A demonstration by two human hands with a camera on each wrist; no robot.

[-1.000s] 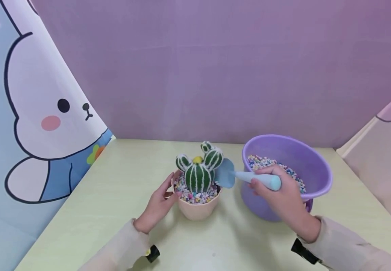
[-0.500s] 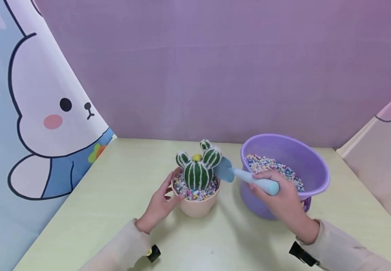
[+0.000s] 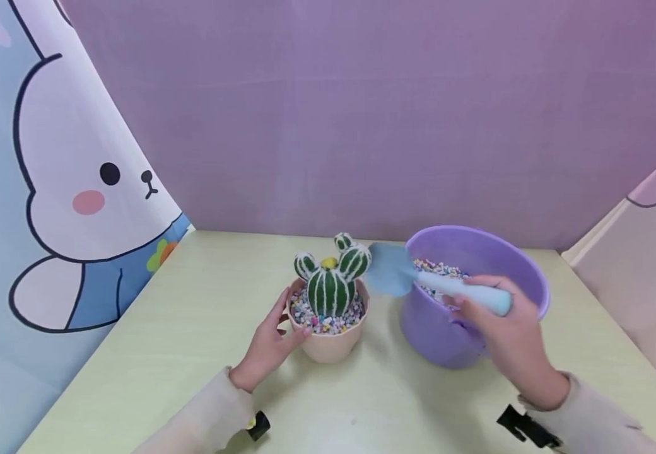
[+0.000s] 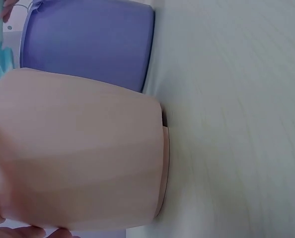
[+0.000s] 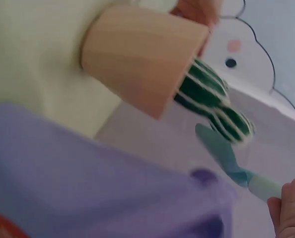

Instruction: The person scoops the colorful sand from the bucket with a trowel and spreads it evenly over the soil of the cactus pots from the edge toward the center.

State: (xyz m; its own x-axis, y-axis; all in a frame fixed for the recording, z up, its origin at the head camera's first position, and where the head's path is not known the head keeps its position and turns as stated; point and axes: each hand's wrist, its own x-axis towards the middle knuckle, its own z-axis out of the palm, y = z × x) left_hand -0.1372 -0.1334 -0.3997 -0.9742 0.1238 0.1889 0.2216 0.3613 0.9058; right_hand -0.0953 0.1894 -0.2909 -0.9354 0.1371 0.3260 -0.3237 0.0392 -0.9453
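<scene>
My left hand (image 3: pixel 268 350) holds the left side of a pale peach flowerpot (image 3: pixel 330 349), thumb at the front of the rim and fingers at the side. Inside it a green cactus with white ribs (image 3: pixel 330 295) and a yellow tip stands in small multicoloured pebbles (image 3: pixel 328 325). My right hand (image 3: pixel 515 334) grips the handle of a light blue trowel (image 3: pixel 392 270). Its blade hangs in the air just right of the cactus, with no pebbles visible on it. In the right wrist view the blade (image 5: pixel 219 146) lies close to a cactus arm; whether they touch I cannot tell.
A purple bucket (image 3: pixel 438 337) of multicoloured pebbles stands right of the pot, partly behind my right hand and the trowel handle. Behind the pale table (image 3: pixel 220 277) rises a purple backdrop (image 3: pixel 328 126). A printed rabbit sheet (image 3: pixel 72 151) hangs at left.
My right hand has moved right with the trowel, its handle now over the bucket's near rim and the blade drawn slightly away from the cactus. My left hand stays on the flowerpot.
</scene>
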